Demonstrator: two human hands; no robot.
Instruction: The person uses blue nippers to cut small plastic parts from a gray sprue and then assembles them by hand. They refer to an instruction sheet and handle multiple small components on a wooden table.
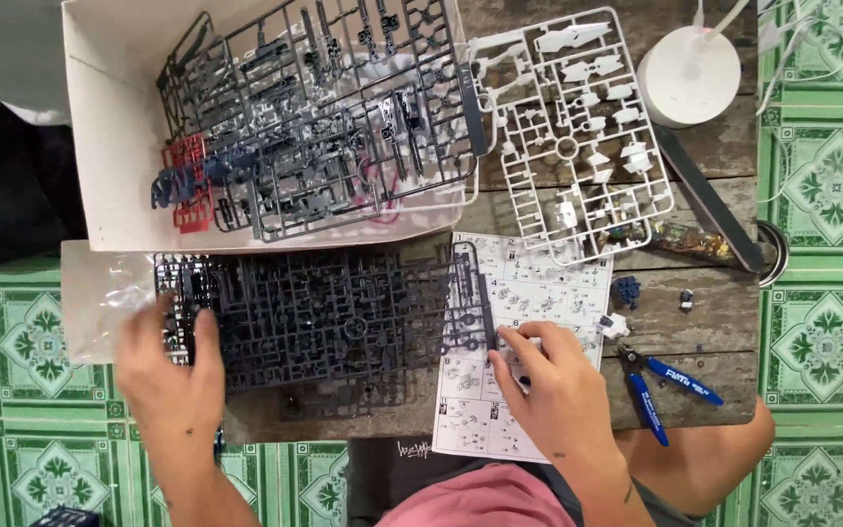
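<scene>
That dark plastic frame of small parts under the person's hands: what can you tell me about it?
The dark parts frame is a flat grid of thin charcoal plastic bars with many small pieces still attached. It lies flat on the wooden table, just below the white box. The left hand rests on its left end, where a clear plastic bag lies; the right hand touches its right edge, which overlaps the instruction sheet.
</scene>
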